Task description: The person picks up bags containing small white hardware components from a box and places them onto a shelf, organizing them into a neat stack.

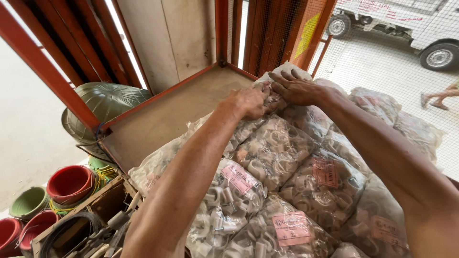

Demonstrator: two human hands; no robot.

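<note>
Gripping one clear bag of clips atop the pile, both hands closed on it.

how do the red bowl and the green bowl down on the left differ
The red bowl is bright red and looks larger; the green bowl is pale green and looks smaller. The red bowl sits nearer the wooden crate, with yellow cord beside it; the green bowl lies further left, toward the frame edge. Both are round, open side up, and seem stacked on others. The left hand and right hand touch neither; they grip a clear bag of clips.
</note>
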